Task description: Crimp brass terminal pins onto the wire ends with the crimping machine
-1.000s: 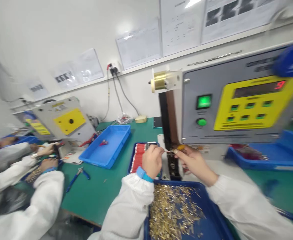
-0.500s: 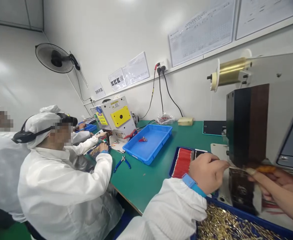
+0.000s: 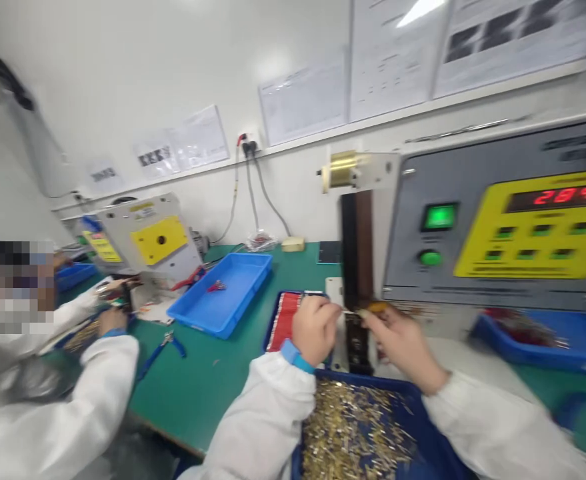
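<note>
My left hand (image 3: 317, 330), with a blue wristband (image 3: 297, 355), is closed in a pinch in front of the machine's dark upright head (image 3: 357, 250). A thin piece (image 3: 347, 311) too blurred to name shows at its fingertips, pointing towards my right hand. My right hand (image 3: 405, 343) faces it from the other side, thumb and index finger pinched by the head's lower part. Something orange (image 3: 379, 307) lies along that index finger; whether it is worn or held I cannot tell. Below both hands sits a dark blue tray (image 3: 427, 427) of small gold-coloured metal pieces (image 3: 345, 427).
Red wires (image 3: 285, 320) lie in a tray beside my left hand. A blue tray (image 3: 223, 293) holds red pieces; blue-handled pliers (image 3: 165, 350) lie nearby. A machine panel (image 3: 503, 227) and another blue tray (image 3: 573, 340) stand right. A co-worker's sleeve (image 3: 105, 380) is left.
The view has swung to the right, bringing the machine's panel and my right sleeve into sight. Both hands stay pinched together at the machine's head.
</note>
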